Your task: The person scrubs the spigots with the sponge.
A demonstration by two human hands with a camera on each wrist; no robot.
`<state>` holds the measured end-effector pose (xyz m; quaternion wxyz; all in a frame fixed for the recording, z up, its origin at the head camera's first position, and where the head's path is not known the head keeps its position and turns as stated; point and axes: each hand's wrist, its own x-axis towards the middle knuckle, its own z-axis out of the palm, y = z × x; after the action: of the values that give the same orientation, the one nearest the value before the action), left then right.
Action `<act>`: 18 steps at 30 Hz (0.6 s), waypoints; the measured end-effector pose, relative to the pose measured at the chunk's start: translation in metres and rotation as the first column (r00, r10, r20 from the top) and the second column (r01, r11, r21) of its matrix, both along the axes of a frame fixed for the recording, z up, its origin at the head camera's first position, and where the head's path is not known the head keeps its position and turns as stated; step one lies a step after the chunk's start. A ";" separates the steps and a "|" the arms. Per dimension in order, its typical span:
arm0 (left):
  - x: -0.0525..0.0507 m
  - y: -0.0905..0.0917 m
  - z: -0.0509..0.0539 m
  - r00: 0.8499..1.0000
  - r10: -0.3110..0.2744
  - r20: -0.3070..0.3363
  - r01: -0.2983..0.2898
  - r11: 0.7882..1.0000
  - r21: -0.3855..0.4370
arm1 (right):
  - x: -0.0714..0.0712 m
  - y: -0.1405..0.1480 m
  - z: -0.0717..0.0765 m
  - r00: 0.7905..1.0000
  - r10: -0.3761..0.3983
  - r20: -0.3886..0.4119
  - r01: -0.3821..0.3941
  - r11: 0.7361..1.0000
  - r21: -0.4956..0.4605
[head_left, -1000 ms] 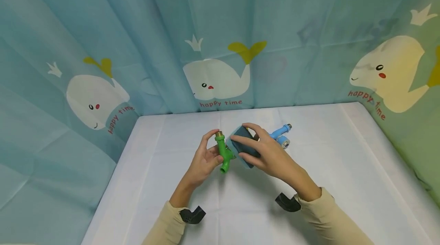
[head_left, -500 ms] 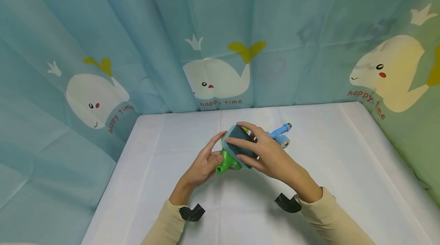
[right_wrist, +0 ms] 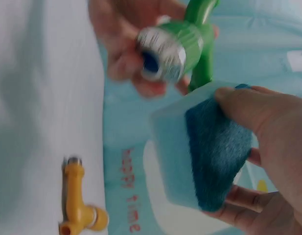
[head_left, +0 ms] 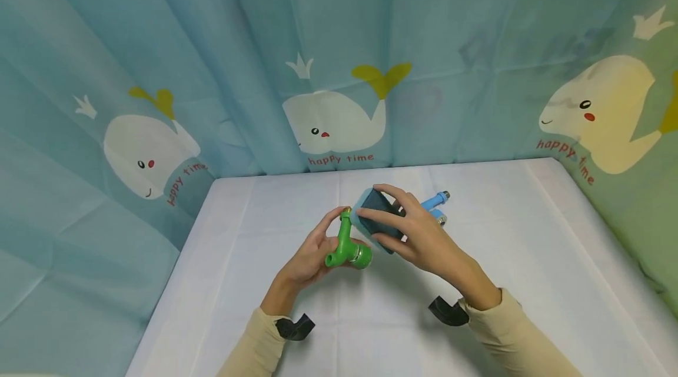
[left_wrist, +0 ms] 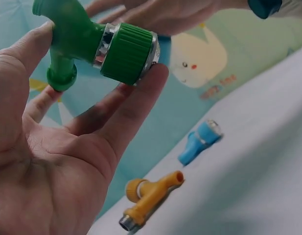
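Note:
A green plastic tap (head_left: 344, 246) with a ribbed round knob is held up over the table by my left hand (head_left: 311, 256). In the left wrist view my thumb presses the side of the tap (left_wrist: 75, 36), and a fingertip touches the knob's end. My right hand (head_left: 429, 240) grips a sponge (head_left: 378, 215) between thumb and fingers. The right wrist view shows its light blue foam and darker scouring layer (right_wrist: 217, 147). The sponge is close beside the tap's upper end; whether they touch I cannot tell.
On the white table (head_left: 275, 200) a blue tap (head_left: 435, 200) lies behind my right hand, partly covered. A yellow tap (left_wrist: 153, 193) lies near it, mostly hidden in the head view. A light blue curtain (head_left: 238, 71) with whale prints hangs behind the table.
The green tap has turned in my left hand, so its knob now faces right and down. The sponge moved left over the tap's upper part, then back up and right, uncovering it.

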<state>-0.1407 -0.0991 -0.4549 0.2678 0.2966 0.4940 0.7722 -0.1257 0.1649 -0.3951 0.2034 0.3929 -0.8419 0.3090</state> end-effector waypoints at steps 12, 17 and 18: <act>0.004 0.002 0.000 1.000 -0.024 0.021 0.024 1.000 -0.012 | 0.004 0.001 0.004 1.000 0.011 -0.023 -0.009 0.998 0.063; 0.003 0.002 0.001 0.999 0.025 -0.031 -0.027 0.999 -0.041 | 0.004 0.002 0.007 0.996 -0.086 -0.037 0.089 0.993 0.072; 0.002 0.002 0.001 0.998 0.047 -0.042 -0.048 0.998 -0.044 | 0.005 0.001 0.007 0.995 -0.101 -0.019 0.102 0.994 0.047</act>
<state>-0.1383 -0.0974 -0.4540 0.2459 0.2943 0.5236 0.7608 -0.1205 0.1664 -0.3879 0.2164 0.3571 -0.8662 0.2745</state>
